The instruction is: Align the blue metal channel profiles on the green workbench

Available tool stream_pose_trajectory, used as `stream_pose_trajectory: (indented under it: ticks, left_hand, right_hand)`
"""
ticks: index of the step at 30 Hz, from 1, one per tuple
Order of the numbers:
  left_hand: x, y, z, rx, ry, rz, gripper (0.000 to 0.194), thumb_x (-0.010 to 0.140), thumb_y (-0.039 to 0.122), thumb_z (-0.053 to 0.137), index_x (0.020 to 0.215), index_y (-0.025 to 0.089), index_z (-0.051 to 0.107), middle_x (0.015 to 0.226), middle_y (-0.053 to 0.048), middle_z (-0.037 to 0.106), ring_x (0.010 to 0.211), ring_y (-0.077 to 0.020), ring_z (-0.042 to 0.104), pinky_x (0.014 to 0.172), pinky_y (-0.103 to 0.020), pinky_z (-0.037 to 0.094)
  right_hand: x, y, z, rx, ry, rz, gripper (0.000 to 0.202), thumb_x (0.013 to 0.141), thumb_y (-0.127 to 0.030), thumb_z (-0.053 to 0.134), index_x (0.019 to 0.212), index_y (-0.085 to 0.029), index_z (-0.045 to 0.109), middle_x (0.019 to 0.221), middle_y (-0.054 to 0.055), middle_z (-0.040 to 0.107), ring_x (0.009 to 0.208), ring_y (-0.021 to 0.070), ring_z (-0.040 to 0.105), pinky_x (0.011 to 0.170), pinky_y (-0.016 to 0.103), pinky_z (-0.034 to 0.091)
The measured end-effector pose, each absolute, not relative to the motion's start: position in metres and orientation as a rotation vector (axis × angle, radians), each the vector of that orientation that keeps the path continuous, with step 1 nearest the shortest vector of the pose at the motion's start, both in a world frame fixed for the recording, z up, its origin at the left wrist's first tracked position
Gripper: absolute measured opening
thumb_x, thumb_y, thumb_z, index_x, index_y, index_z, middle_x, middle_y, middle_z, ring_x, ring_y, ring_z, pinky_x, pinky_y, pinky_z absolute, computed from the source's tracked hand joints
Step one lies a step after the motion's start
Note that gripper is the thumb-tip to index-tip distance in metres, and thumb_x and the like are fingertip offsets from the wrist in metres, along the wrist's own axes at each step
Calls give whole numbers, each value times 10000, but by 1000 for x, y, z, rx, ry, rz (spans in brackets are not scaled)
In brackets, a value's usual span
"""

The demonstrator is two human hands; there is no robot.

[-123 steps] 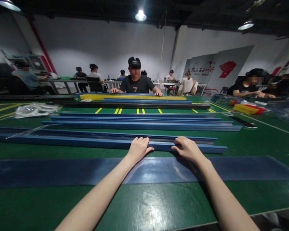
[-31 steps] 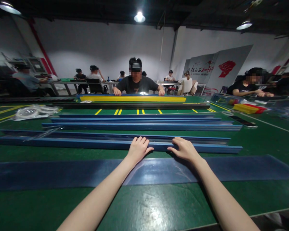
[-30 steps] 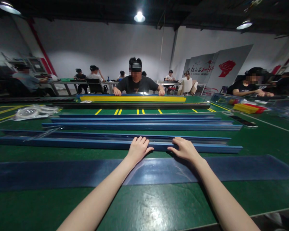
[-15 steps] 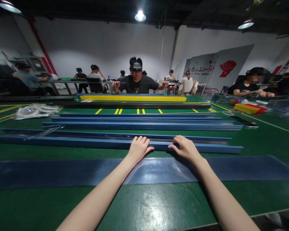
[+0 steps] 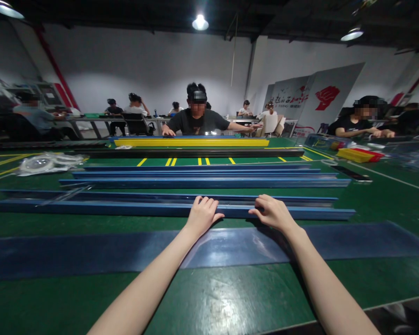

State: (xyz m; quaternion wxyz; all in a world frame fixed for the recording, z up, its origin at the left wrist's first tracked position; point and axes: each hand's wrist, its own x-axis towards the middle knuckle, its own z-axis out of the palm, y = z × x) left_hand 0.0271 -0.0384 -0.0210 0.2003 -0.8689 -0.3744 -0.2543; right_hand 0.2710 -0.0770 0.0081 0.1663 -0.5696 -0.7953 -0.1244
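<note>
Near the middle of the green table (image 5: 230, 302), a long blue channel (image 5: 125, 208) is laid with its long axis running left to right, its right end (image 5: 351, 214) pointing right. It is gripped from the near side by the left hand (image 5: 202, 215), fingers together over its top, and the right hand (image 5: 274, 213), fingers curled on it. Just nearer lies a flat dark blue strip (image 5: 73, 253), parallel. At far right, a yellow tray (image 5: 354, 155) is seen; its contents cannot be told.
</note>
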Motion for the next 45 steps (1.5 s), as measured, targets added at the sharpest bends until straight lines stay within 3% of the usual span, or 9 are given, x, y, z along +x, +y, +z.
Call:
stream_pose_trajectory:
  ticks: [25, 45]
  left_hand:
    - [27, -36, -24, -2467, -1077, -693, 298, 767, 470, 547, 761, 172, 535, 759, -36, 625, 769, -195, 522, 679, -316, 308]
    - [27, -36, -25, -2441, -1095, -666, 322, 781, 493, 515, 779, 172, 542, 765, -38, 643, 743, -185, 544, 653, -306, 313]
  right_hand:
    - [274, -77, 0, -1668, -2269, -394, 274, 847, -412, 380, 702, -201, 477, 761, 49, 556, 733, 172, 502, 614, 253, 327]
    - [272, -77, 1, -1688, -2271, -349, 276, 851, -407, 380, 703, -199, 484, 764, 48, 567, 746, 172, 517, 618, 252, 330]
